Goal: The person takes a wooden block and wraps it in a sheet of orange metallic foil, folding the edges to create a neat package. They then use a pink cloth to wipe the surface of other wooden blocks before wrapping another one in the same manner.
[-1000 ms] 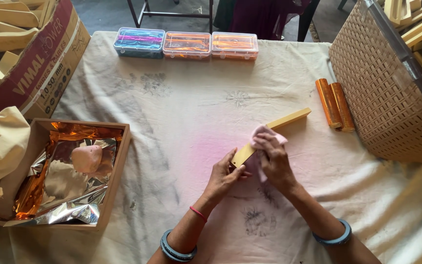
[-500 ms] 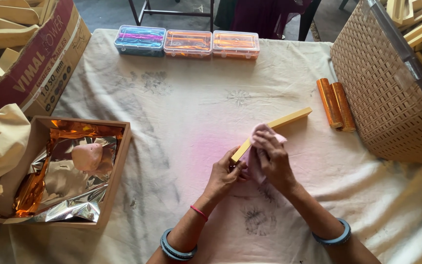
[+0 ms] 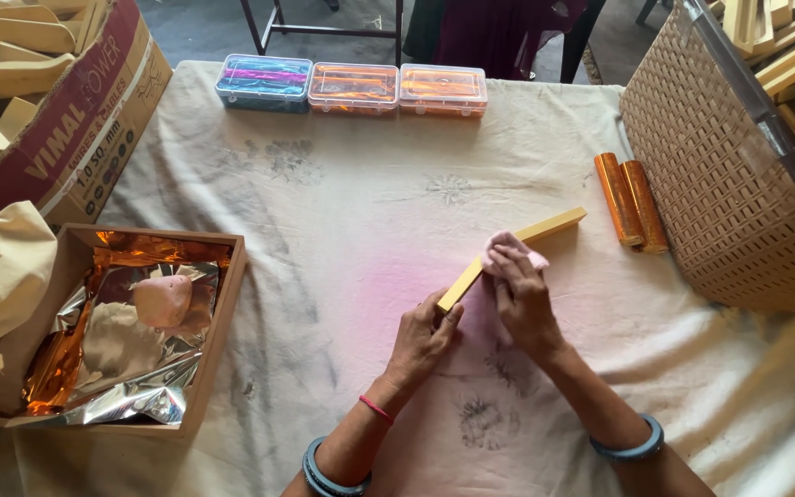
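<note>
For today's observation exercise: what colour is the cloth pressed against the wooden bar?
Pale pink. The cloth under the right hand on the yellow wooden bar shows best in the head view.

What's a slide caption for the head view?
Left hand steadies a yellow wooden bar on the cloth-covered table while right hand presses a pink cloth on it.

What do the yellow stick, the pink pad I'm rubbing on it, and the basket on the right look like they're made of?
Yellow stick: probably wood painted matte yellow, given its flat faces and square edges. Pink pad: soft cloth or sponge; it bunches under the right hand. Basket: likely moulded tan plastic, with a regular woven-look lattice.
</note>
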